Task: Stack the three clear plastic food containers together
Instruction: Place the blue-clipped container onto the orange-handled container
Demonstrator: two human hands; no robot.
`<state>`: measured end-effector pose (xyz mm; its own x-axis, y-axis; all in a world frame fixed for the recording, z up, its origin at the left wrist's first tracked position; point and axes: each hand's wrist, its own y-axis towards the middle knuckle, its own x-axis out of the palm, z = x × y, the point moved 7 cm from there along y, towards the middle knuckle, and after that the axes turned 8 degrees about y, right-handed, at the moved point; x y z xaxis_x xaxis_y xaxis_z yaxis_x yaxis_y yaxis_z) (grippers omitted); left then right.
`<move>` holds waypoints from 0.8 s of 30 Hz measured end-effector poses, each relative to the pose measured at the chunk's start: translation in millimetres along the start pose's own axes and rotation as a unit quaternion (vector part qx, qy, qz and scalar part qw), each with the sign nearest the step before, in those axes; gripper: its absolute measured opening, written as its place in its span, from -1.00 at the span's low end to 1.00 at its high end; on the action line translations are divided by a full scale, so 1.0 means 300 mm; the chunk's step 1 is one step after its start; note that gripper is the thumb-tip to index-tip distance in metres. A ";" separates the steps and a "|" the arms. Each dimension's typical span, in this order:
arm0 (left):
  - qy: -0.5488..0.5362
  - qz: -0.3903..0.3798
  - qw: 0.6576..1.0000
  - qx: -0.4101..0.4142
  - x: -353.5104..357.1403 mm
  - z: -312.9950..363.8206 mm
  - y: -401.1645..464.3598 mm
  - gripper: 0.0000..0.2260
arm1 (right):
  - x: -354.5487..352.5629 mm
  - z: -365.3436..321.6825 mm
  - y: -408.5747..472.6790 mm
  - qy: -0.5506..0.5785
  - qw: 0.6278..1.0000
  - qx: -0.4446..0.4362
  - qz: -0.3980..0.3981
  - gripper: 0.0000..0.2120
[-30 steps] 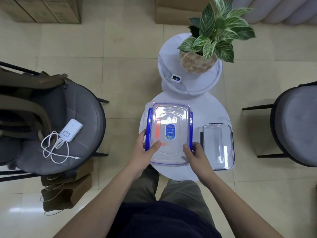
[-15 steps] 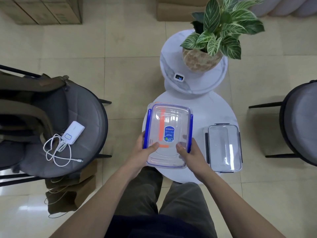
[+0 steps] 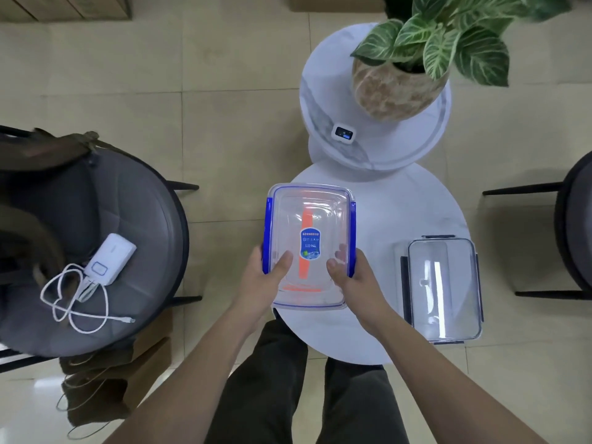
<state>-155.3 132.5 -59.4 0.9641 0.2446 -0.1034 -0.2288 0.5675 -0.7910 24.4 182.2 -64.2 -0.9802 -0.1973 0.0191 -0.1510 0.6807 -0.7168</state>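
The blue-clipped container [image 3: 310, 245] is held over the near left part of the round white table [image 3: 413, 206], gripped at its near corners by the left hand [image 3: 266, 277] and right hand [image 3: 355, 280], thumbs on the lid. An orange-trimmed container seems nested inside. The dark-clipped container [image 3: 443, 288] lies well apart, right. For stacking, it is best kept level and edges aligned before release.

light: even, soft indoor, bright | glare: white streak on the small lidded container [image 3: 443, 286], sheen on floor tiles [image 3: 35, 386] far left of it | shadows: faint, under the chair [image 3: 134, 238] | focus: sharp centre, plant leaves [image 3: 448, 36] slightly soft | distortion: wide-angle bending at edges
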 end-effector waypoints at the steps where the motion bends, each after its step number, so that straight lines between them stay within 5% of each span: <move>1: -0.001 0.000 1.000 0.002 0.004 -0.007 0.023 -0.69 | 0.000 0.012 0.023 0.002 1.000 0.002 0.002 -0.59; 24: 0.007 0.019 1.000 0.013 0.043 -0.122 0.260 -0.70 | -0.007 0.122 0.217 -0.019 0.999 -0.011 0.025 -0.66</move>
<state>-155.6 151.1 -144.5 0.9563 0.2560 -0.1409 -0.2683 0.5779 -0.7708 21.5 201.0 -136.4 -0.9810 -0.1892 -0.0423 -0.1060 0.7062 -0.7000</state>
